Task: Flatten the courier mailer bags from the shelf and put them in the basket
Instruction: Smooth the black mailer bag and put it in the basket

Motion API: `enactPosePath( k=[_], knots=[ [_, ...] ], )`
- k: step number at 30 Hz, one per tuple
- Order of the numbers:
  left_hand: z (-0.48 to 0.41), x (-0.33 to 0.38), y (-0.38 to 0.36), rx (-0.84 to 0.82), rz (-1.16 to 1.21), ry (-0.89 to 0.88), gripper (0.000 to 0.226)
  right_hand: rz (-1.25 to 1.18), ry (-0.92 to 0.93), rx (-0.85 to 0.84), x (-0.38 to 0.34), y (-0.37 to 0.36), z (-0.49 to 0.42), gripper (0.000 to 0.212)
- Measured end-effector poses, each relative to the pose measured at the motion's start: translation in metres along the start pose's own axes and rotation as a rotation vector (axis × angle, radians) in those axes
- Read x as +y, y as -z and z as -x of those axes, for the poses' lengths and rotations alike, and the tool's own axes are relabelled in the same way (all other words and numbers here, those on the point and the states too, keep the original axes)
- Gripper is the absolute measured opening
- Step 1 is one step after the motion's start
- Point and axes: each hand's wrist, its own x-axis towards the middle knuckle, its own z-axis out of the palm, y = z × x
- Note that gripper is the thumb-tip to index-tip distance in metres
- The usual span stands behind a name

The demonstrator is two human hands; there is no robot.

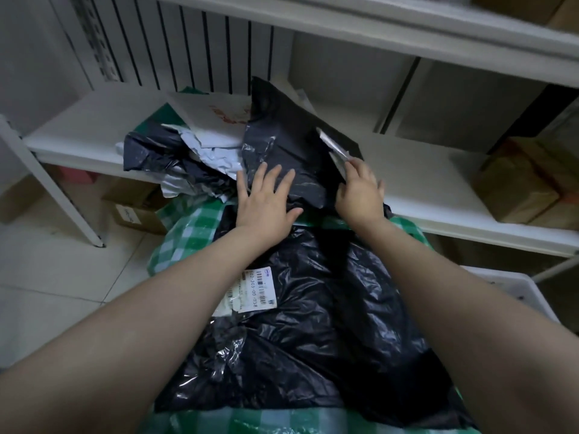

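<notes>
A black mailer bag (pixel 288 133) lies on the white shelf (pixel 423 180), its near edge hanging over the front. My left hand (pixel 266 198) presses flat on it with spread fingers. My right hand (pixel 360 189) rests on the bag's right edge, fingertips at its silvery adhesive flap (pixel 333 148). Below, a large black mailer bag (pixel 313 324) with a white shipping label (pixel 250 289) lies spread on top of the green checked basket (pixel 188 236). To the left on the shelf sits a crumpled heap of black and grey mailers (pixel 175 161) with a white mailer (pixel 213 117) behind.
Brown paper parcels (pixel 526 180) stand at the shelf's right end. Cardboard boxes (pixel 134 205) sit on the floor under the shelf. A white bin (pixel 513 289) is at the right, below the shelf. An upper shelf board runs across the top.
</notes>
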Motion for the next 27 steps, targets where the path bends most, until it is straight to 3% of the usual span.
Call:
enactPosePath(
  k=[4,10,14,17,19,21,23,27],
  knots=[
    [0.007,0.016,0.021,0.108,0.157,0.026,0.085,-0.152,0.121,0.302,0.012,0.036,0.025,0.041],
    [0.024,0.048,0.064,0.225,0.344,-0.008,0.091,-0.322,0.159,0.438,0.023,0.099,0.065,0.028],
    [0.036,0.063,0.079,0.221,0.434,-0.071,0.095,-0.38,0.119,0.397,0.027,0.124,0.085,0.036],
    [0.047,0.072,0.083,0.054,0.556,-0.112,0.093,-0.49,0.031,0.328,0.03,0.136,0.101,0.038],
    [0.057,0.076,0.081,-0.117,0.677,-0.101,0.083,-0.562,-0.022,0.273,0.03,0.14,0.11,0.039],
    [0.067,0.078,0.076,-0.156,0.741,-0.086,0.057,-0.634,-0.062,0.21,0.03,0.139,0.119,0.041],
    [0.078,0.08,0.073,-0.111,0.799,-0.026,0.037,-0.648,-0.092,0.149,0.029,0.136,0.125,0.04],
    [0.099,0.071,0.057,-0.072,0.885,0.221,0.031,-0.445,-0.05,0.076,0.026,0.117,0.133,0.025]
  ],
)
